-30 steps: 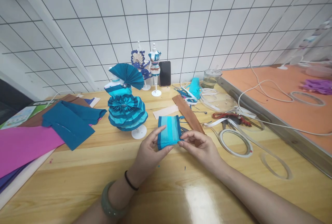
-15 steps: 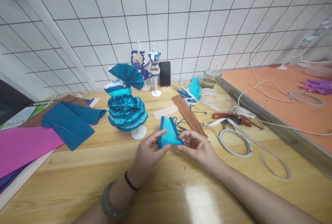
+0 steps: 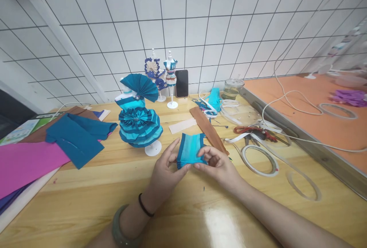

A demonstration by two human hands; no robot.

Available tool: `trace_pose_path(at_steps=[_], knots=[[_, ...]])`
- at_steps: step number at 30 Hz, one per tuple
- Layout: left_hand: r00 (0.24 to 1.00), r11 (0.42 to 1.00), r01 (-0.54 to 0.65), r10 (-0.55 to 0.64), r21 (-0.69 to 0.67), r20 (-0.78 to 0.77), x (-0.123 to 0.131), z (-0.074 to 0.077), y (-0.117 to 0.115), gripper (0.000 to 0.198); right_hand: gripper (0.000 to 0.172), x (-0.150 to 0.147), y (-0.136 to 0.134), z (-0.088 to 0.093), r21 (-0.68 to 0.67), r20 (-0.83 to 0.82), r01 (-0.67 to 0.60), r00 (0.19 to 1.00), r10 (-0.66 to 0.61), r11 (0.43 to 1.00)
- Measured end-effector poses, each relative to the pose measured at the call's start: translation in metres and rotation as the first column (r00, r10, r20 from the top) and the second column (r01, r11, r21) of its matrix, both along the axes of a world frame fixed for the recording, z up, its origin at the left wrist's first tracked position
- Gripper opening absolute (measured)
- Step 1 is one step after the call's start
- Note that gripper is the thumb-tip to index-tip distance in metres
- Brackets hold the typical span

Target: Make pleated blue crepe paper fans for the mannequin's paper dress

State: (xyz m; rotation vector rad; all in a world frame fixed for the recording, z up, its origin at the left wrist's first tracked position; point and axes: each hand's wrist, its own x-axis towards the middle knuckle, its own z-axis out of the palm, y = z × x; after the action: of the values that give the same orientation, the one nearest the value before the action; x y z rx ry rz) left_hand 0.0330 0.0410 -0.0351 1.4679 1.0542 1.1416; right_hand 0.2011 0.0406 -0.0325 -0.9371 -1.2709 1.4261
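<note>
A light blue crepe paper piece (image 3: 190, 146) with dark teal edges and fine pleats along its bottom is held up over the table. My left hand (image 3: 169, 169) has its thumb at the lower left corner, with the fingers curled behind. My right hand (image 3: 219, 163) pinches the lower right part between thumb and fingers. Beyond my left hand stands a small dress form in a teal pleated dress (image 3: 140, 125), a folded fan at its top. A brown paper strip (image 3: 209, 129) and a pale strip (image 3: 182, 125) lie just past the held piece.
Colored paper sheets (image 3: 31, 160) are stacked at left. Two small dress forms and a phone (image 3: 182, 83) stand by the tiled wall. At right are a tape roll (image 3: 260, 160), scissors, a lidded cup (image 3: 231, 88) and a white cable crossing an orange surface (image 3: 309, 125).
The blue piece has been spread wider and now looks more square. My left index finger has lifted off its front, and my right fingers have moved further onto it.
</note>
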Motion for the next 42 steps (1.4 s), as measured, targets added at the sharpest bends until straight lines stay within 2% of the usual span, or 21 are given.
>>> trace_pose_path(at_steps=[8, 14, 19, 21, 23, 25, 27, 30, 37, 42], knots=[[0.997, 0.997, -0.068, 0.069, 0.034, -0.039, 0.002, 0.003, 0.000, 0.065, 0.020, 0.002, 0.000, -0.003, 0.093, 0.128, 0.104, 0.985, -0.116, 0.990], [0.995, 0.995, -0.094, 0.093, -0.030, -0.034, 0.002, 0.005, 0.003, 0.061, 0.013, 0.006, 0.001, -0.002, 0.151, 0.217, 0.111, 0.966, -0.143, 0.982], [0.994, 0.990, -0.100, 0.103, -0.101, 0.025, 0.002, 0.005, 0.003, 0.035, 0.013, 0.007, 0.002, -0.003, 0.145, 0.261, 0.109, 0.955, -0.144, 0.983], [0.993, 0.993, -0.116, 0.116, -0.036, 0.004, 0.001, 0.003, 0.003, 0.028, 0.014, 0.007, 0.003, -0.005, 0.141, 0.265, 0.115, 0.952, -0.150, 0.983], [0.990, 0.990, -0.106, 0.113, 0.089, -0.087, 0.000, 0.002, 0.003, 0.020, 0.015, 0.006, 0.003, -0.007, 0.136, 0.246, 0.117, 0.958, -0.148, 0.984], [0.976, 0.979, -0.044, 0.084, 0.197, -0.202, -0.001, 0.002, 0.003, 0.010, 0.016, 0.006, 0.003, -0.008, 0.131, 0.244, 0.108, 0.960, -0.138, 0.985], [0.960, 0.969, 0.033, 0.038, 0.246, -0.279, -0.002, 0.004, 0.003, 0.003, 0.016, 0.005, 0.003, -0.009, 0.130, 0.256, 0.087, 0.959, -0.118, 0.988], [0.950, 0.964, 0.055, 0.031, 0.261, -0.312, -0.002, 0.005, 0.003, 0.008, 0.017, 0.005, 0.003, -0.010, 0.150, 0.280, 0.054, 0.955, -0.095, 0.987], [0.933, 0.961, 0.016, 0.084, 0.275, -0.349, -0.002, 0.005, 0.004, 0.012, 0.018, 0.008, 0.003, -0.010, 0.251, 0.383, 0.030, 0.915, -0.128, 0.967], [0.926, 0.951, 0.001, 0.116, 0.310, -0.358, -0.003, 0.005, 0.005, 0.013, 0.017, 0.011, 0.005, -0.004, 0.364, 0.436, 0.001, 0.884, -0.171, 0.932]])
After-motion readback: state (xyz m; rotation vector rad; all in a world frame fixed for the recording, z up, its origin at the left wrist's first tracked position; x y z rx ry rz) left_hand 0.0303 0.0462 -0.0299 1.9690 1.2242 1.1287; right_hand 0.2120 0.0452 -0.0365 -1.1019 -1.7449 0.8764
